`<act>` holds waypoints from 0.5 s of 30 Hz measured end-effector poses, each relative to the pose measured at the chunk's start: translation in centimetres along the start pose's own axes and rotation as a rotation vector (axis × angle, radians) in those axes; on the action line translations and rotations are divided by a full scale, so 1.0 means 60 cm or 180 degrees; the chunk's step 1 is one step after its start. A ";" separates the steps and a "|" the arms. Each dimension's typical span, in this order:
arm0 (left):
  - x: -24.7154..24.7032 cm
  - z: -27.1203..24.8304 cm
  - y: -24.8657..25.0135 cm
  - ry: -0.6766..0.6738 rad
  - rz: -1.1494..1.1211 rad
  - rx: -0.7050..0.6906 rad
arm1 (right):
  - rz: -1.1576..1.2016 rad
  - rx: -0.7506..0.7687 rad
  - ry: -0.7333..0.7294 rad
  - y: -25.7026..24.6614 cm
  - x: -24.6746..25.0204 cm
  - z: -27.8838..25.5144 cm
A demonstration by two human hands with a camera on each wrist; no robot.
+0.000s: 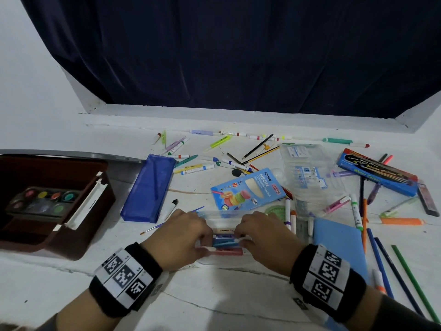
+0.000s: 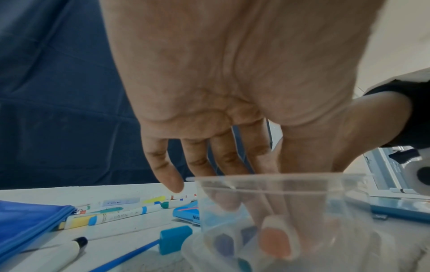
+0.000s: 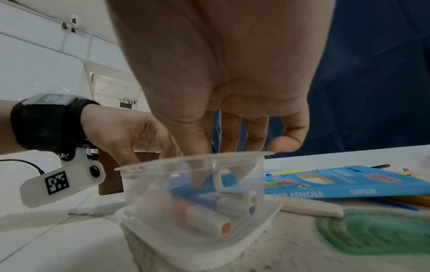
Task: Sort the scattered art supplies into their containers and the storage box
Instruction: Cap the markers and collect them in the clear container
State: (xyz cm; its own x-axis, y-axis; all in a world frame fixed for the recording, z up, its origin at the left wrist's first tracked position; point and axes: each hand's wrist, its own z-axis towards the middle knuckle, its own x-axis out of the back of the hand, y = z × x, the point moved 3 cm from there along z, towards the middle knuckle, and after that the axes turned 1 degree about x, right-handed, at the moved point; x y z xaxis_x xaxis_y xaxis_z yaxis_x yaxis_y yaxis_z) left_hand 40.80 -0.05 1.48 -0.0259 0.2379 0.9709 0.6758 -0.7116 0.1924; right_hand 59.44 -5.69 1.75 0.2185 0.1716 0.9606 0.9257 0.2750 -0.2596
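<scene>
A clear plastic case (image 1: 210, 214) (image 2: 279, 177) (image 3: 190, 162) stands open on the white table right in front of me. Several markers (image 1: 226, 242) lie inside it, one with an orange end (image 2: 275, 243) (image 3: 209, 219). My left hand (image 1: 207, 237) (image 2: 232, 202) reaches into the case from its left end, its straight fingers touching the markers. From the right end my right hand (image 1: 241, 232) (image 3: 202, 180) comes in, fingers pointing down onto a blue marker, while the little finger stays outside the rim. Neither hand plainly grips a marker.
A brown storage box (image 1: 78, 235) holding a paint palette (image 1: 43, 199) sits at the left. Beyond the case lie a blue pouch (image 1: 148, 189), a neon pencil box (image 1: 248, 189), clear cases (image 1: 307, 173) and loose pens. At the right lie a water colour box (image 1: 377, 175) and a blue notebook (image 1: 338, 247).
</scene>
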 end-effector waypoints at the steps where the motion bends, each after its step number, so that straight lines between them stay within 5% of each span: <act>1: 0.000 0.002 0.002 -0.0003 0.0034 0.0028 | -0.0032 -0.0007 -0.0019 0.000 -0.003 0.000; 15: -0.002 0.015 0.008 0.0137 -0.0149 0.0061 | 0.0003 -0.0091 -0.0122 -0.002 -0.014 0.009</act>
State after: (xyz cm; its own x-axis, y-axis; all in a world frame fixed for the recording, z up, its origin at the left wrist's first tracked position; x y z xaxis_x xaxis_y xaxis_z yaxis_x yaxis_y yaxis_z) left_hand 41.78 0.14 1.30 -0.0894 0.2417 0.9662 0.6870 -0.6874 0.2355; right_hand 59.00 -5.37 0.91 0.2079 0.2081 0.9558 0.9341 0.2478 -0.2571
